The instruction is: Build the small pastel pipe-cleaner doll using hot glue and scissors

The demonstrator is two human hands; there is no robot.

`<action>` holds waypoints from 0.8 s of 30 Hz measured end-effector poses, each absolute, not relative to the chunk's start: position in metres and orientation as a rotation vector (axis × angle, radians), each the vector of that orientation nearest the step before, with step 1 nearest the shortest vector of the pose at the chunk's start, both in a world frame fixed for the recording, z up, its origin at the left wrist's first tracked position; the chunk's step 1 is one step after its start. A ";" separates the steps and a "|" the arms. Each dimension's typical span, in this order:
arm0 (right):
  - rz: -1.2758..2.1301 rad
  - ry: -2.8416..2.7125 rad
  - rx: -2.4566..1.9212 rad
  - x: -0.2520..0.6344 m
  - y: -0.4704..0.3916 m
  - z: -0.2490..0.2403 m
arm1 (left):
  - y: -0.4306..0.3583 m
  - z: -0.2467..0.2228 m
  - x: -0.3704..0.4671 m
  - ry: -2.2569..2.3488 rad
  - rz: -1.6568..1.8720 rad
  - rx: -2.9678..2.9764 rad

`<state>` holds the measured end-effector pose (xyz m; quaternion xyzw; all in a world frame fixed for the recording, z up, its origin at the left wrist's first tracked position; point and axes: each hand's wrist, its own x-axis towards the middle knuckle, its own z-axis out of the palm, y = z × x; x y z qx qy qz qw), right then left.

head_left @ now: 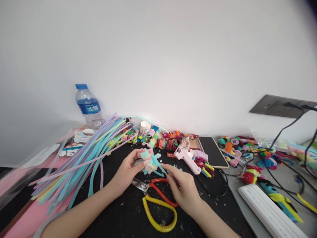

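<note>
A small pastel pipe-cleaner figure (149,159) in pink, yellow and turquoise is held between the thumb and fingers of my left hand (130,167). From its lower right side run thin turquoise pipe-cleaner ends (160,169). My right hand (184,188) pinches at the tip of these ends with thumb and forefinger. Below both hands, scissors (145,188) with one red and one yellow handle lie spread on the black mat (119,215); their blade tips are partly hidden by my left forearm.
Loose pastel pipe cleaners (91,158) lie in a bundle on the left, near a water bottle (88,105). A pink glue gun (189,160) rests behind my right hand, beside a dark tablet-like board (214,152). Finished figures line the wall. Cables and a white power strip (268,211) are on the right.
</note>
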<state>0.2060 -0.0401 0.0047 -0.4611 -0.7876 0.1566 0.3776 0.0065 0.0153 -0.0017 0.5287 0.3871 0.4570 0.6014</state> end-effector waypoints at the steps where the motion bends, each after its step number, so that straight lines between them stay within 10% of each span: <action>1: 0.409 -2.014 -1.177 0.206 -0.040 0.005 | 0.015 -0.002 0.007 0.889 1.059 1.212; 24: 0.481 -1.965 -1.098 0.209 -0.037 0.005 | 0.014 0.002 0.008 0.730 0.992 0.953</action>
